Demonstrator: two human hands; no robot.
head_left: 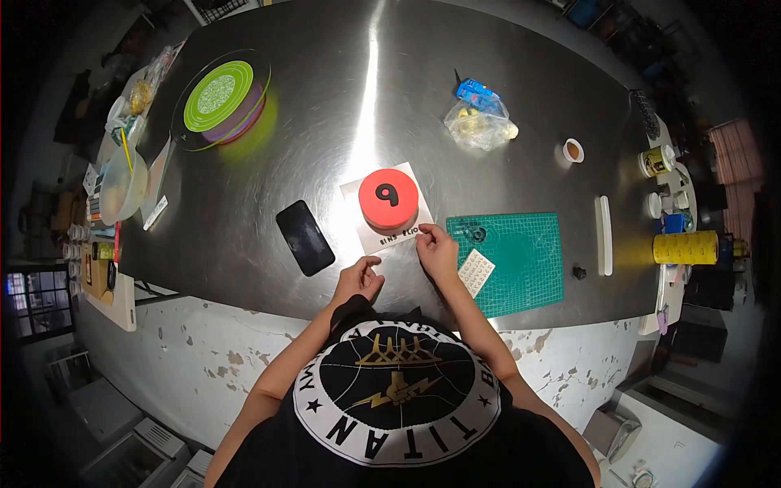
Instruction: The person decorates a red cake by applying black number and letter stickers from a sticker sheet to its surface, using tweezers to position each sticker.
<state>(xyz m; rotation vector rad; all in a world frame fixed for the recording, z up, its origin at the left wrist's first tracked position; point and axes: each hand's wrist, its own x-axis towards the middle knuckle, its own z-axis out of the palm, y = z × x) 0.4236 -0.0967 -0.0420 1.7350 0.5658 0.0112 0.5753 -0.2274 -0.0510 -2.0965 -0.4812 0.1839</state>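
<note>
A red round cake (389,200) with a black 9 on top stands on a white square cake board (370,241). Black letters (399,236) run along the board's near edge. My right hand (438,250) has its fingertips together at the right end of these letters; anything between them is too small to make out. Just off the near left corner of the board, my left hand (358,279) has its fingers loosely bent and apart, holding nothing. A cream letter mould (475,273) lies on a green cutting mat (525,264) beside my right hand.
A black phone (305,237) lies left of the board. Farther back are a green turntable (218,96), a plastic bag (480,124) and a small white cup (573,150). A white bar (603,236) and a small black lump (579,272) lie right of the mat.
</note>
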